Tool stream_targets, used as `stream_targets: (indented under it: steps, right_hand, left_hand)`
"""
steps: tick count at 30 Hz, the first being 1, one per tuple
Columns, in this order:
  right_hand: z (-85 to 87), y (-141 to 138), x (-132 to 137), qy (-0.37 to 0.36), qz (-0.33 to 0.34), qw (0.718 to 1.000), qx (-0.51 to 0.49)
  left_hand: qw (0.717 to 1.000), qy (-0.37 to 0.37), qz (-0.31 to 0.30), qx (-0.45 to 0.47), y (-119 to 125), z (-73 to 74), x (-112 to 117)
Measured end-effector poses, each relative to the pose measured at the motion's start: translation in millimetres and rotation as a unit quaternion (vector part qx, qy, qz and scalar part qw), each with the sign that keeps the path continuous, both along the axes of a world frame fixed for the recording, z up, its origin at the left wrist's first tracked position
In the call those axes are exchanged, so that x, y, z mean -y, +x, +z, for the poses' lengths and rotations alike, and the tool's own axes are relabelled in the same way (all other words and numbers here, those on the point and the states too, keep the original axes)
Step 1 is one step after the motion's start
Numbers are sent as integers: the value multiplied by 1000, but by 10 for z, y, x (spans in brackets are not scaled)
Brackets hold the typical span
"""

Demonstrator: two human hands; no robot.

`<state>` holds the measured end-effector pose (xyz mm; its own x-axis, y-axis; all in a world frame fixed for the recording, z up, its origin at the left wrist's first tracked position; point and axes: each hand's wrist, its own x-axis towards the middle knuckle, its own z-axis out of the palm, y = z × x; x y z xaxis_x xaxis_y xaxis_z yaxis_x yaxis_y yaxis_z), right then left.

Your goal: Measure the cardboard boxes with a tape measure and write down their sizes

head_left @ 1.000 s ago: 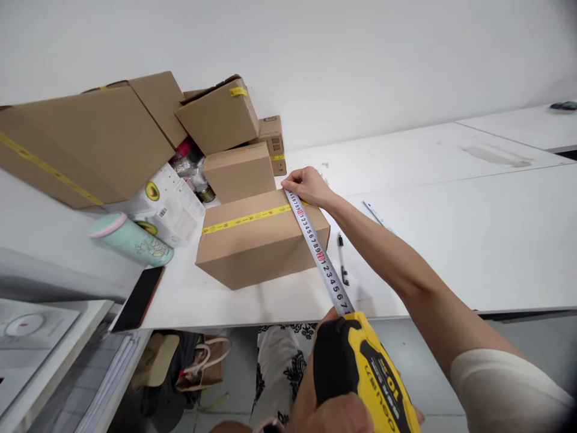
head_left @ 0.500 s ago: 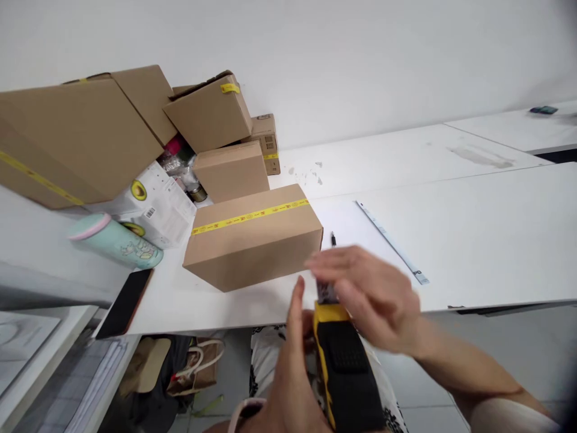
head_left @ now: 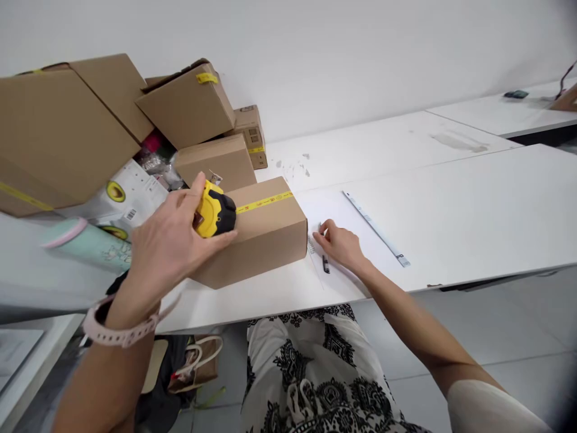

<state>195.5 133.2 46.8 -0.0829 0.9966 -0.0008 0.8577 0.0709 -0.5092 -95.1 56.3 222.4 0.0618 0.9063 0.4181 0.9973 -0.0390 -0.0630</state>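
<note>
My left hand [head_left: 169, 240], with a pale pink watch band on the wrist, grips a yellow and black tape measure [head_left: 210, 213]. It is held at the left end of a taped cardboard box [head_left: 274, 249]; whether it touches the box I cannot tell. To the right of that box, my right hand [head_left: 340, 243] has its fingers pinched round a black pen [head_left: 326, 264] lying low over white paper [head_left: 324, 207]. A pale blue paper strip [head_left: 376, 230] lies to the right of this hand.
Stacked cardboard boxes [head_left: 184, 105] fill the table's back left. A mint tumbler [head_left: 90, 243] lies beside a white avocado-printed box [head_left: 135, 192]. The table's front edge runs just before my lap, and a paper bag [head_left: 198, 364] stands on the floor below.
My left hand has carried the tape measure up and left, from above my lap to the box. My right hand has left the tape measure and moved onto the pen.
</note>
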Motion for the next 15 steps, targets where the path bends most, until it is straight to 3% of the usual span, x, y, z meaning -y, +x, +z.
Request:
stream_targets:
  steps: [4, 9, 12, 13, 15]
  right_hand:
    - [-58, -88, 20, -28, 36, 993, 104]
    - [-84, 98, -47, -45, 52, 994, 87]
    - [-133, 285, -69, -52, 60, 993, -86]
    - [-143, 343, -58, -57, 58, 980, -179]
    - [-139, 446, -12, -62, 52, 926, -369]
  left_hand:
    - [1000, 5, -24, -5, -158, -162, -301]
    - [999, 8, 3, 50, -67, -313, -319]
    - [996, 22, 22, 86, 29, -371, -324]
    - [994, 30, 28, 97, 38, -389, -357]
    - [993, 41, 34, 107, 14, -417, -485]
